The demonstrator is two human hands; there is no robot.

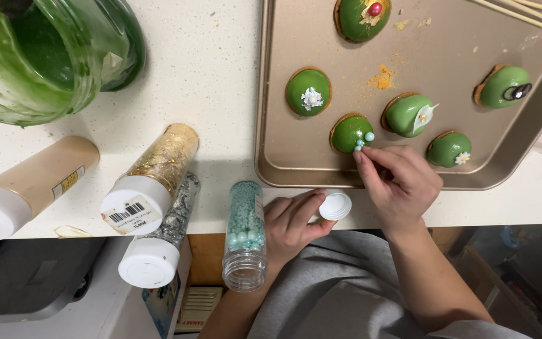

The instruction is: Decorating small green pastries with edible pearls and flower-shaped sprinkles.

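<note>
Six green domed cakes (308, 91) on the tray (271, 94), your right hand (396, 182) pinching probably a blue pearl (359, 147), left hand (293, 223) gripping white cap (335, 206), open jar (244, 235) just left.

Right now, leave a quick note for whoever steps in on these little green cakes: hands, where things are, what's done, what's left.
Right hand: fingertips pinched at the front edge of a green glazed cake, placing small turquoise sugar pearls on it.
Left hand: holds a white cap at the counter edge, beside the uncapped jar of turquoise pearls lying on its side.
Baking tray: six green cakes, all showing some topping.
Done: one large pearl and a few small ones sit on this cake.
Left: jar uncapped.
</note>
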